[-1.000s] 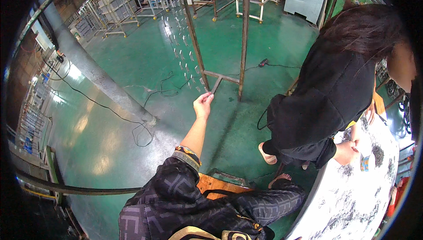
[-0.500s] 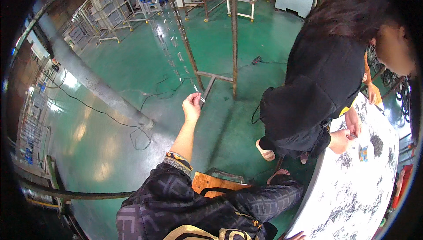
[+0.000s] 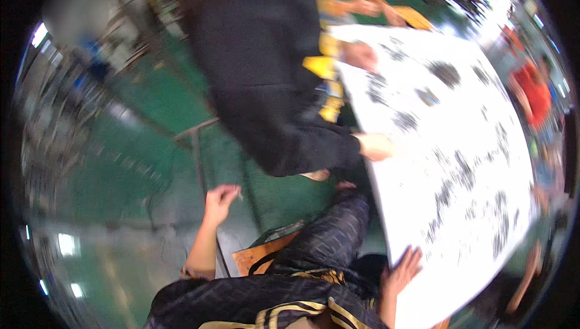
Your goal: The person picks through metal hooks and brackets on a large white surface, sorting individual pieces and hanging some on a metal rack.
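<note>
Item 1: your L hand (image 3: 219, 203), held out over the green floor (image 3: 284, 199); thumb + fingers pressed tog., pinching a sm. pale strip (image 3: 240, 194) that juts from the tips. Blurred; material can't be told.
Item 2: your R hand (image 3: 403, 271), palm down at near edge of a white, curved-edge tabletop (image 3: 405, 190); fingers slightly spread, touching the surface.
Item 3: loose sm. black pieces (image 3: 462, 171), scattered in clusters across tabletop, beyond your R hand.
Item 4: co-worker in black top (image 3: 260, 81), one hand (image 3: 376, 146) at tabletop's L edge.
Item 5: orange-brown wooden board (image 3: 261, 253), nr. your L forearm.
</note>
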Action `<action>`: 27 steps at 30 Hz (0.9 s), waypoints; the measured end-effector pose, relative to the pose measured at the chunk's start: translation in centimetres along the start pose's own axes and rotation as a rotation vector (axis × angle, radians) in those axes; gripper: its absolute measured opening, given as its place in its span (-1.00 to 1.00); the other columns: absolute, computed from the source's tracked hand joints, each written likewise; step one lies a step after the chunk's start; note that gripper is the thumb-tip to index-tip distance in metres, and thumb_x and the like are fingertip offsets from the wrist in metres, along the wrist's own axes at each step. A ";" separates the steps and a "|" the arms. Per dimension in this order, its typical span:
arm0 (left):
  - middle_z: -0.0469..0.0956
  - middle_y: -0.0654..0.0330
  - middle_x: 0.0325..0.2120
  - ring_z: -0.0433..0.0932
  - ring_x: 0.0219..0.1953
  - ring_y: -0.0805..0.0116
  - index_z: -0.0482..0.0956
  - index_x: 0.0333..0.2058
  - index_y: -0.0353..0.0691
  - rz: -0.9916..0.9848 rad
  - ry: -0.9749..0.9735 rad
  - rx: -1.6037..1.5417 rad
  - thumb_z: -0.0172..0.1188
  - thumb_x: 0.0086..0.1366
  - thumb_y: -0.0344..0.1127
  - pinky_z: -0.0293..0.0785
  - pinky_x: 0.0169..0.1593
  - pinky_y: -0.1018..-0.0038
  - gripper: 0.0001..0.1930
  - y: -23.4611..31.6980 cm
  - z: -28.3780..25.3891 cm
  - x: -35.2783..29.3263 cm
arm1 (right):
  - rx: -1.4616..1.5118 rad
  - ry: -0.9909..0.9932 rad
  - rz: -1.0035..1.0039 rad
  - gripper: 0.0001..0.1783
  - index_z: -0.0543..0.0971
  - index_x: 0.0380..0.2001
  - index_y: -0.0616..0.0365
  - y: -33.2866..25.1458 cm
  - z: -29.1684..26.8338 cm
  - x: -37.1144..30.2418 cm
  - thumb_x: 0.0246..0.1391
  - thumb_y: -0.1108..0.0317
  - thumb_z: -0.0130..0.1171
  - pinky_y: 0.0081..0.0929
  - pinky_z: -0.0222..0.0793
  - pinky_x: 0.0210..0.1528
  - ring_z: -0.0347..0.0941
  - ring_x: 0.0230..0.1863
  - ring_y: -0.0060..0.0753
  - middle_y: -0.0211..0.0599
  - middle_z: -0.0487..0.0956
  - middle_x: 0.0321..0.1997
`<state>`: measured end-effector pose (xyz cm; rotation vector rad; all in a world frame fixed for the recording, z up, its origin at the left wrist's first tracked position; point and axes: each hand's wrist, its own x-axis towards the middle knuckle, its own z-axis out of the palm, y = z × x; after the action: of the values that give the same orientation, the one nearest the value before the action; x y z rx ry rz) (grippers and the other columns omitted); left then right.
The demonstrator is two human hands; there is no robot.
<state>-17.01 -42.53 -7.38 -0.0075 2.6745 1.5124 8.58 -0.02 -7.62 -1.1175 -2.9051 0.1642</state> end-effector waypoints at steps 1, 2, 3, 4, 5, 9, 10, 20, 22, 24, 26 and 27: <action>0.63 0.14 -0.37 0.55 -0.32 0.51 0.61 -0.33 -0.39 0.037 -0.087 -0.128 0.18 0.23 -0.47 0.46 -0.21 0.56 -0.89 0.9 3.3 -0.7 | 0.035 0.000 0.014 0.05 0.12 0.30 0.11 0.4 -0.7 0.5 -0.36 0.46 0.36 0.15 -0.37 0.40 -0.19 0.45 0.01 -0.03 0.01 0.42; 0.63 0.13 -0.34 0.55 -0.29 0.49 0.59 -0.35 -0.40 0.024 -0.217 -0.230 0.15 0.21 -0.54 0.47 -0.19 0.56 -0.93 2.5 6.5 -1.3 | 0.026 0.001 0.004 0.05 0.13 0.29 0.10 0.9 -1.3 1.1 -0.37 0.45 0.36 0.15 -0.37 0.40 -0.19 0.45 0.02 -0.03 0.01 0.42; 0.61 0.16 -0.31 0.52 -0.28 0.50 0.58 -0.39 -0.36 -0.029 -0.328 -0.370 0.14 0.20 -0.56 0.45 -0.20 0.57 -0.95 3.8 9.5 -2.0 | 0.021 0.011 -0.025 0.04 0.14 0.29 0.09 1.3 -1.7 2.0 -0.38 0.44 0.36 0.14 -0.37 0.40 -0.19 0.45 0.02 -0.03 0.02 0.41; 0.61 0.12 -0.33 0.55 -0.28 0.44 0.56 -0.39 -0.40 0.013 -0.447 -0.370 0.15 0.18 -0.60 0.47 -0.17 0.54 -0.97 5.4 12.6 -2.6 | 0.002 0.015 -0.009 0.03 0.17 0.28 0.07 1.8 -1.9 2.5 -0.40 0.47 0.34 0.16 -0.38 0.40 -0.17 0.45 0.04 -0.02 0.03 0.41; 0.61 0.12 -0.34 0.55 -0.28 0.44 0.57 -0.38 -0.40 0.058 -0.560 -0.374 0.15 0.18 -0.60 0.47 -0.17 0.54 -0.96 7.3 15.2 -3.2 | -0.010 0.015 0.002 0.02 0.19 0.27 0.05 2.8 -2.6 2.8 -0.42 0.49 0.32 0.18 -0.39 0.40 -0.14 0.44 0.07 0.00 0.04 0.40; 0.59 0.13 -0.35 0.57 -0.29 0.42 0.59 -0.34 -0.40 0.254 -0.998 -0.390 0.17 0.17 -0.60 0.47 -0.17 0.56 -0.92 14.0 22.4 -4.0 | 0.022 0.031 0.020 0.06 0.20 0.27 -0.04 3.7 -2.3 2.8 -0.46 0.45 0.36 0.17 -0.39 0.40 -0.15 0.44 0.05 -0.03 0.03 0.40; 0.59 0.12 -0.35 0.57 -0.28 0.42 0.58 -0.34 -0.40 0.300 -1.084 -0.401 0.17 0.17 -0.60 0.48 -0.17 0.56 -0.92 15.4 23.5 -4.1 | 0.056 0.005 0.026 0.05 0.21 0.26 -0.06 3.6 -2.9 2.9 -0.46 0.46 0.35 0.17 -0.38 0.40 -0.14 0.44 0.05 -0.04 0.04 0.40; 0.58 0.12 -0.40 0.54 -0.36 0.43 0.59 -0.33 -0.39 0.455 -1.494 -0.384 0.17 0.16 -0.57 0.43 -0.24 0.57 -0.90 22.9 31.5 -4.7 | 0.271 0.055 0.035 -0.18 0.29 0.22 -0.07 4.0 -4.6 3.2 -0.20 0.18 0.33 0.23 -0.26 0.35 -0.04 0.40 0.05 -0.06 0.10 0.38; 0.57 0.11 -0.38 0.53 -0.35 0.42 0.59 -0.31 -0.42 0.509 -1.539 -0.404 0.14 0.16 -0.61 0.43 -0.22 0.56 -0.88 23.5 32.5 -5.0 | 0.397 0.218 0.055 -0.22 0.33 0.19 -0.03 4.8 -3.3 2.4 -0.18 0.16 0.32 0.23 -0.26 0.35 -0.04 0.39 0.07 -0.05 0.12 0.36; 0.55 0.09 -0.37 0.53 -0.33 0.41 0.59 -0.29 -0.44 0.592 -1.558 -0.406 0.12 0.16 -0.65 0.43 -0.21 0.55 -0.86 25.2 33.1 -5.4 | 0.478 0.411 0.133 -0.38 0.44 0.08 0.06 5.7 -2.8 2.3 -0.13 0.24 0.29 0.09 -0.10 0.33 0.09 0.32 0.09 -0.02 0.28 0.25; 0.55 0.12 -0.41 0.51 -0.37 0.43 0.59 -0.30 -0.40 0.594 -1.525 -0.453 0.14 0.16 -0.61 0.42 -0.25 0.57 -0.87 26.0 34.0 -6.2 | 0.520 0.570 0.268 -0.48 0.48 0.01 0.09 7.0 -2.3 2.7 -0.10 0.33 0.25 -0.07 0.05 0.26 0.21 0.21 0.05 -0.05 0.39 0.12; 0.56 0.14 -0.43 0.51 -0.39 0.45 0.60 -0.31 -0.39 0.594 -1.505 -0.476 0.15 0.16 -0.59 0.41 -0.27 0.58 -0.88 26.3 34.3 -6.5 | 0.543 0.649 0.333 -0.53 0.50 -0.02 0.10 7.7 -2.3 2.9 -0.09 0.38 0.24 -0.14 0.12 0.22 0.27 0.15 0.03 -0.07 0.44 0.05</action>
<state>-9.50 0.19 -2.06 1.3411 1.1074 1.2754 11.67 7.83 -6.20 -1.2340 -1.9380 0.4611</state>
